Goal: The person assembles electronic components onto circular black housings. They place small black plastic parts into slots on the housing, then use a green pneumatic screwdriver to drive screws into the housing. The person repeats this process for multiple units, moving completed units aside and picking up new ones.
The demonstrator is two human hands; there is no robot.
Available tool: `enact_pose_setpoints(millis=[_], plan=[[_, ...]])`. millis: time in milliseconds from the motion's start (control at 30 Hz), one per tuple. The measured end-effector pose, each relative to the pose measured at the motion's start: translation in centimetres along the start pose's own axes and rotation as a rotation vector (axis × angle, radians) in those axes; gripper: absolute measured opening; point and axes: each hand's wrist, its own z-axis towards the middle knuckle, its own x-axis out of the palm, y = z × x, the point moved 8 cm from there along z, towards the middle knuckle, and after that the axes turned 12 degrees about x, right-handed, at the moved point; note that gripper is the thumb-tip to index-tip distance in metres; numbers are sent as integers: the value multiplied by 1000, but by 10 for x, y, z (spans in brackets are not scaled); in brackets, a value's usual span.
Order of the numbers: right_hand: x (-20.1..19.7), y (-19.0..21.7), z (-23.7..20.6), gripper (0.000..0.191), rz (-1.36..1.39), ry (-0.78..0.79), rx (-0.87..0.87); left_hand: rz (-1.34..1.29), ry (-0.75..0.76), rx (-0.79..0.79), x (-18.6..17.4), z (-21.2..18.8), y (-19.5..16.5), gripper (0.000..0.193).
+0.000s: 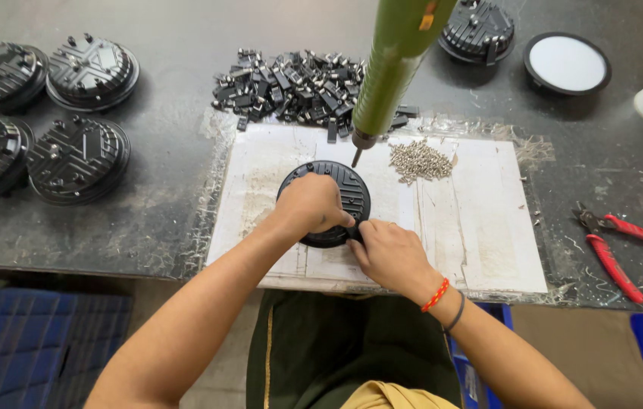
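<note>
A round black finned housing (344, 185) lies on a white mat (480, 220) in front of me. My left hand (310, 203) rests on top of it, fingers curled over its near edge. My right hand (388, 248) pinches a small black part against the housing's near right rim, fingertips meeting the left hand's. A green electric screwdriver (389, 64) hangs above the housing, its bit tip just beyond the far rim, touched by neither hand. A heap of small silver screws (420, 160) sits to the right of the housing.
A pile of small black clips (291, 91) lies behind the mat. Several finished black housings (79, 155) are stacked at the left, another (479, 29) and a white-faced round lamp (567, 64) at the back right. Red-handled pliers (621, 246) lie at the right.
</note>
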Motion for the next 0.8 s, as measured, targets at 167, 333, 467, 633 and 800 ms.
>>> enact_pose_setpoints(millis=[167,333,467,633,800], plan=[[2,2,1,28,-11,43,-41,84,-33,22,-3,5,-8,46],[-4,7,3,29,-2,92,-89,151,-54,74,4,6,-18,33],[-8,-1,5,34,17,183,-63,192,-61,84,8,9,-23,21],[-22,-38,32,19,386,245,23,216,-39,105,8,14,-27,18],[11,-48,52,18,1000,526,268,258,29,191,8,11,-34,22]])
